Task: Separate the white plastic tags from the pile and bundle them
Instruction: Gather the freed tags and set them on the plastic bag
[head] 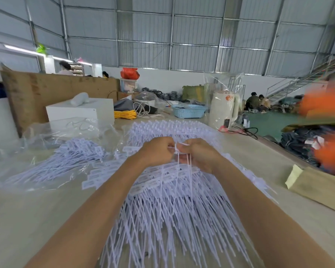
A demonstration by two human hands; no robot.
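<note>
Forearms fill the near foreground, both reaching forward over the heap, and the two hands meet in the middle. Left hand (157, 151) has its fingers curled in, pinching at the head of a white tag (177, 149); right hand (198, 154) pinches the same little cluster from the other side, thumb and fingertips closed on it. So both hands are grasping, neither is free. From that pinch, thin white tails hang straight down toward the camera, their long axis running away from the hands and back at the person.

Directly under and around the hands lies the pile of tags (172, 209), fanned out on the worktop (37, 219), heads at the far end, tails pointing near. Judging from this, the coming move is a pull upward and apart at the heads, and both hands are equally near; the tags to free are touching the fingers already.

Further left, a second heap of tags (66, 157) lies on clear plastic wrap (46, 132), well apart from the hands, its tails slanting down to the left.

Printed labels show on the flat tag heads below the left wrist, but the writing is too small and blurred to read. A white kettle (223, 111) at the back carries an orange mark, also unreadable.
</note>
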